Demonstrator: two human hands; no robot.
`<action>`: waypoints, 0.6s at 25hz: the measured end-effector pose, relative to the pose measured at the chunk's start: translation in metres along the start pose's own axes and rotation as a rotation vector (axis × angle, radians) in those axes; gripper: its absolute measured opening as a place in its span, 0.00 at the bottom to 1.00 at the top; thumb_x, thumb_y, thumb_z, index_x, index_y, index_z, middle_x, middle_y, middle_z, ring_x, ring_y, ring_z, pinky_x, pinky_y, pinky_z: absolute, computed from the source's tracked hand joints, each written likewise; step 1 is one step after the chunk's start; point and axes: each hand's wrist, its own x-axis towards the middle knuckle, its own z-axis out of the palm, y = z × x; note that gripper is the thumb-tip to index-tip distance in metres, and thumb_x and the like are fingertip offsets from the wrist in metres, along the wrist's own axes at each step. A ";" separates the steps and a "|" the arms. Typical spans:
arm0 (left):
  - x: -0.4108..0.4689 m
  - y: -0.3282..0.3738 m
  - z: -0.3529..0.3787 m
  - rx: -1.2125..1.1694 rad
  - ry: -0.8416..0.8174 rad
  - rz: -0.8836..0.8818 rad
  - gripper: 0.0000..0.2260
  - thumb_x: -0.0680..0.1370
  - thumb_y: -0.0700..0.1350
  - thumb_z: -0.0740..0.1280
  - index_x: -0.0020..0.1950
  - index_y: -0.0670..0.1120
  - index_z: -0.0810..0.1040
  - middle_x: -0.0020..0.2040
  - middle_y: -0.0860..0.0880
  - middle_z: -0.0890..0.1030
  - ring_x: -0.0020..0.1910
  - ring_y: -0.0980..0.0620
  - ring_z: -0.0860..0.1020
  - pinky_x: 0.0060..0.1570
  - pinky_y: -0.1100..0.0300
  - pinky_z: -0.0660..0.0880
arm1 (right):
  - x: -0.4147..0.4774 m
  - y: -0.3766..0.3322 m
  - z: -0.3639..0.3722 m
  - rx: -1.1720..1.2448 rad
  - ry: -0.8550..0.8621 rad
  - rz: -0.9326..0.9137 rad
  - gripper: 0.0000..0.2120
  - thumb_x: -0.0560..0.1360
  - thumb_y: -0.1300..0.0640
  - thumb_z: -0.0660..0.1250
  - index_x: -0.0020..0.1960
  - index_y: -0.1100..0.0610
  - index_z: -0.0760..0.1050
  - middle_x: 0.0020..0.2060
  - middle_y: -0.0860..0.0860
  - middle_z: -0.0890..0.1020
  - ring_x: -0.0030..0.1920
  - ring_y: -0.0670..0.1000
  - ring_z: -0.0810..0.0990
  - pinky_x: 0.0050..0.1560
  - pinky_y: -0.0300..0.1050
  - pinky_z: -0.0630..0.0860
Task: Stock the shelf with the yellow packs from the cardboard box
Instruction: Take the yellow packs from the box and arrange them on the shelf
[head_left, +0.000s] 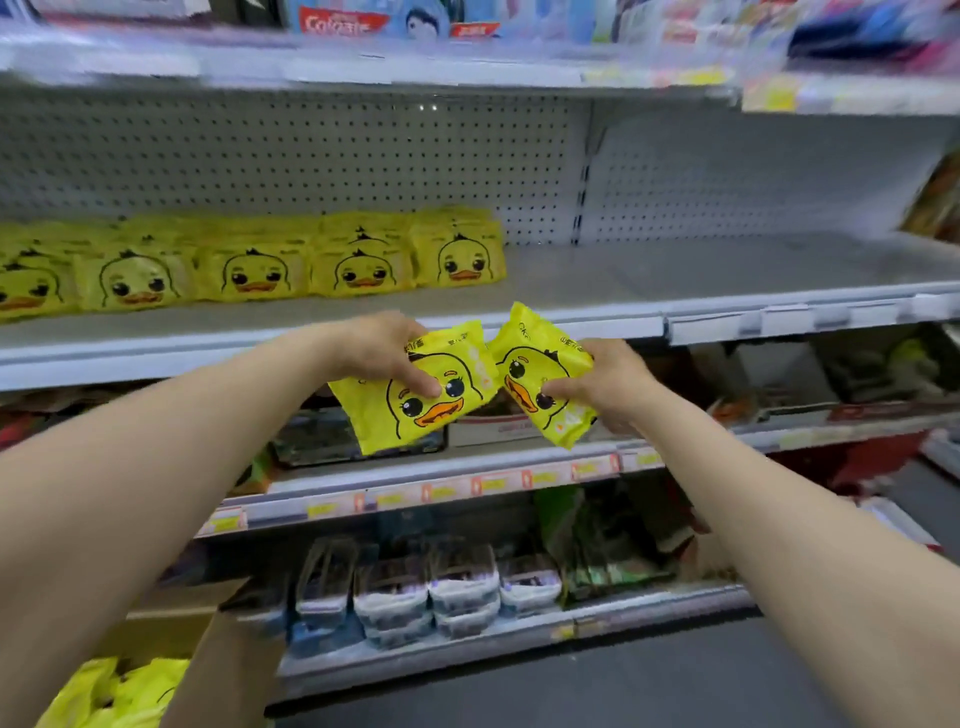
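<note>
Both your arms reach forward and up, forearms bare, closing in toward each other in front of the shelf's near edge. Your left hand (374, 353) grips a yellow pack (379, 421) from above. The thumb presses on the duck face printed on its front and the fingers curl behind its top edge. That pack hangs tilted, its lower corner pointing down and left.

Your right hand (608, 384) holds a second yellow pack (524, 353), thumb on the front and fingers wrapped round the back from the right. This one tips the other way, its top corner leaning up and left. The two packs touch at their inner edges, between your hands, just below the shelf's front lip.

On the shelf (675, 275) beyond, a row of matching packs (249, 270) fills the left part, duck faces toward you and several deep, ending about midway along. A pegboard wall (311, 156) stands behind them.

At near left, the cardboard box (228, 649) is open with more yellow packs (104, 691) inside, partly hidden by your left forearm. The lower shelves hold dark goods too blurred to name. A toothpaste carton (343, 21) sits on the shelf above.
</note>
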 end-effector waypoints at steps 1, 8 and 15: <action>0.013 0.011 -0.006 0.020 0.006 0.029 0.18 0.67 0.51 0.80 0.49 0.46 0.78 0.47 0.52 0.85 0.45 0.51 0.83 0.46 0.57 0.79 | 0.009 0.002 -0.013 -0.010 0.007 0.005 0.12 0.63 0.52 0.82 0.38 0.51 0.78 0.35 0.47 0.84 0.37 0.49 0.82 0.39 0.44 0.80; 0.130 0.081 -0.042 0.125 0.047 0.236 0.15 0.66 0.52 0.80 0.46 0.49 0.79 0.44 0.53 0.85 0.42 0.54 0.83 0.43 0.59 0.78 | 0.105 0.029 -0.099 -0.040 0.106 0.011 0.17 0.60 0.53 0.81 0.46 0.54 0.81 0.40 0.52 0.86 0.44 0.55 0.85 0.50 0.58 0.82; 0.259 0.129 -0.077 0.293 0.057 0.328 0.16 0.69 0.54 0.77 0.50 0.50 0.75 0.50 0.53 0.80 0.48 0.52 0.77 0.39 0.66 0.70 | 0.228 0.046 -0.153 -0.305 -0.101 -0.001 0.29 0.65 0.52 0.81 0.63 0.50 0.75 0.54 0.47 0.80 0.53 0.50 0.79 0.49 0.41 0.75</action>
